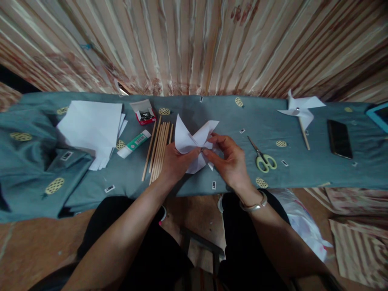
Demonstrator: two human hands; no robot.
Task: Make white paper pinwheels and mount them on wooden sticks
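Note:
A white paper pinwheel with curved blades is held between my two hands above the cloth-covered table. My left hand grips its lower left side, the thumb reaching the centre. On the right side, my right hand closes its fingers and thumb on the paper near the middle. A small dark pin head shows between the two thumbs. Several wooden sticks lie just left of my left hand. Scissors with light green handles rest to the right of my right hand.
Stacked white paper lies at the left, near a glue stick and an open red box of small metal pins. At the right are a finished pinwheel on a stick, a phone and a blue-edged device. A curtain hangs behind.

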